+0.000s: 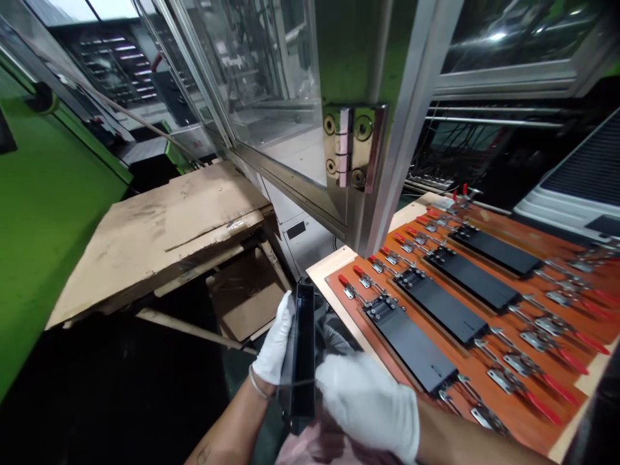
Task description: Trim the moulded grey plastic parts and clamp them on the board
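Observation:
My left hand point(275, 345), in a white glove, grips a long black plastic housing point(305, 349) by its left side. The housing stands almost on end in front of my body, its hollow side showing. At its right edge is my gloved right hand point(368, 400), blurred by motion, with its fingers curled together. A thin line runs from these fingers across the lower part of the housing; I cannot make out what it is. To the right, an orange fixture board point(349, 284) bears several flat black parts point(411, 342) between red-handled toggle clamps point(523, 381).
A cardboard-covered table point(184, 213) stands at the left, beside a green machine panel point(43, 226). Ahead, a metal-framed clear door point(276, 84) with a hinge point(353, 148) reaches down close to the fixture board. A grey-white ribbed unit point(576, 174) is at the far right.

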`<state>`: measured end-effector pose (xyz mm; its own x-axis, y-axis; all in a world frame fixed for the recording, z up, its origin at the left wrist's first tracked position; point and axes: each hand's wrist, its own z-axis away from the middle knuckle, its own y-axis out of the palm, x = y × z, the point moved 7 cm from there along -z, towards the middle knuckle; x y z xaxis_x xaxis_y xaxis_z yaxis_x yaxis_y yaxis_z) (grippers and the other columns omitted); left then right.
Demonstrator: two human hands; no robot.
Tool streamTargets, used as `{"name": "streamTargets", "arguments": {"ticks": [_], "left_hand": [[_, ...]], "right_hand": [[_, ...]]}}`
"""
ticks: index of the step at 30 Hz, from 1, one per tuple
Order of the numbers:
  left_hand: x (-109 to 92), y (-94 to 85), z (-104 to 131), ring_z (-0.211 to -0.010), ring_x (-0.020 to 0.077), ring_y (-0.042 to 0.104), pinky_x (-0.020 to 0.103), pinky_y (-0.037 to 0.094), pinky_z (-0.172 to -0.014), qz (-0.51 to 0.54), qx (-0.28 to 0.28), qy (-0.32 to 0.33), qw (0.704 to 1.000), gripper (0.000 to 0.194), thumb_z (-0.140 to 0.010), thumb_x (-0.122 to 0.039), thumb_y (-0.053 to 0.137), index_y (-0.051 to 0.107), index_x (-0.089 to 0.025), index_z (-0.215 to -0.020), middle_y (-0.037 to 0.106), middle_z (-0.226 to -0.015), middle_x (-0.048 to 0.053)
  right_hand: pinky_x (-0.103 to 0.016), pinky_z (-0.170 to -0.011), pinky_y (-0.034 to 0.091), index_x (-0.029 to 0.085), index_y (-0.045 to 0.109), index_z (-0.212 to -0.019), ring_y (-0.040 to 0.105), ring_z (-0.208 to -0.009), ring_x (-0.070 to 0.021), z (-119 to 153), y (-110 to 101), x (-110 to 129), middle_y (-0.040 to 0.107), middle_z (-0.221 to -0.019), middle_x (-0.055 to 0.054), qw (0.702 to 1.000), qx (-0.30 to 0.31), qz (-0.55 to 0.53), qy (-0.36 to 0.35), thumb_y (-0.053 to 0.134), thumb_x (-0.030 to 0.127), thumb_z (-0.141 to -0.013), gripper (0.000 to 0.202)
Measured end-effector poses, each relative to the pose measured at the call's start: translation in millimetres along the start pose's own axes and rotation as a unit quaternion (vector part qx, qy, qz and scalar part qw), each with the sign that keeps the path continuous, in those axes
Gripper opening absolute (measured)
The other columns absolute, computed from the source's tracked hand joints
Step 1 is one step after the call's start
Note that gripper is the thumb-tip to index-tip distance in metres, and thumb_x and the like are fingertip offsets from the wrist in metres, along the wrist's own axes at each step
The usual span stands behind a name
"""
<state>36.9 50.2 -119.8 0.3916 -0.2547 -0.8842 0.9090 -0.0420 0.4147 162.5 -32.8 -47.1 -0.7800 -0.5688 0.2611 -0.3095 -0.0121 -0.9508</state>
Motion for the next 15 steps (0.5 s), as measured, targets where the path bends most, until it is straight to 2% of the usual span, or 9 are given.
{"name": "streamTargets", "arguments": {"ticks": [3,6,9,12,15], "left_hand": [[-11.1,-0.4,5.2,-0.147,0.0241,0.028,0.038,0.017,-0.124,-0.023,0.008,0.052,0.998,0.067,-0.084,-0.056,0.065,0.046,-0.033,-0.144,0.038,-0.158,-0.001],[-27.9,2.6,11.9,-0.149,0.0256,0.024,0.038,0.017,-0.123,-0.058,0.002,0.125,0.990,0.077,-0.080,-0.058,0.068,0.041,-0.032,-0.147,0.033,-0.160,0.002],[-38.6,4.8,16.7,-0.148,0.0291,0.025,0.041,0.019,-0.123,-0.078,-0.011,0.164,0.983,0.089,-0.074,-0.060,0.072,0.034,-0.031,-0.149,0.031,-0.161,0.005],[-40.8,6.1,18.1,-0.145,0.0340,0.030,0.044,0.026,-0.119,-0.087,-0.016,0.184,0.979,0.100,-0.069,-0.062,0.075,0.027,-0.030,-0.151,0.033,-0.159,0.009],[-39.2,1.4,16.9,-0.143,0.0372,0.032,0.045,0.029,-0.117,-0.090,-0.058,0.217,0.970,0.110,-0.061,-0.062,0.081,0.025,-0.030,-0.150,0.033,-0.157,0.011]], "right_hand": [[-0.028,-0.055,0.034,0.019,0.061,-0.081,0.058,-0.062,-0.0174,-18.7,-7.2,-16.8,0.064,-0.071,-0.005,1.000,-0.005,-0.016,0.018,0.040,0.015,-0.092,0.024],[-0.028,-0.062,0.038,0.017,0.060,-0.083,0.060,-0.066,-0.0174,-37.2,-15.2,-31.7,0.065,-0.076,-0.005,0.997,0.001,-0.053,0.059,0.035,0.019,-0.097,0.029],[-0.027,-0.064,0.039,0.018,0.057,-0.079,0.060,-0.067,-0.0168,-46.7,-23.1,-38.2,0.063,-0.074,-0.004,0.986,-0.032,-0.125,0.106,0.032,0.025,-0.100,0.033],[-0.027,-0.067,0.042,0.020,0.054,-0.075,0.059,-0.069,-0.0162,-50.8,-26.0,-41.5,0.062,-0.072,-0.002,0.950,-0.092,-0.260,0.143,0.033,0.030,-0.099,0.034],[-0.029,-0.069,0.044,0.020,0.052,-0.071,0.058,-0.069,-0.0172,-57.7,-19.5,-46.3,0.060,-0.069,-0.002,0.898,-0.134,-0.377,0.181,0.034,0.033,-0.098,0.035]]}}
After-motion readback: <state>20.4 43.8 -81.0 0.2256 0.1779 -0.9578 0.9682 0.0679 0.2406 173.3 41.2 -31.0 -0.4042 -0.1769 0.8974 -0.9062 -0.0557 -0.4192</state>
